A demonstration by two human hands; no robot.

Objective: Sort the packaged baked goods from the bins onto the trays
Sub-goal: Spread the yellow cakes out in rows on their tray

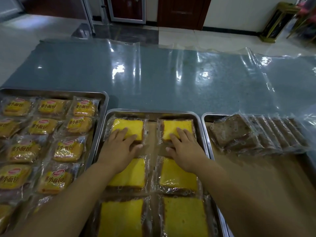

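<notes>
Yellow sponge squares (131,125), crinkly film, steel tray (152,113); left hand (119,148), right hand (185,150) flat atop (fingers (123,131) straight).

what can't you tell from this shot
Head view only:
Bins: outside the frame.
Far left yellow cake, far right yellow cake: near parts covered by the left hand and right hand.
Left tray: cut by the left edge, pack count unknown.
Middle tray: near end cut by the bottom edge.
Brown slices: overlapping under glary wrap, count unclear.
</notes>
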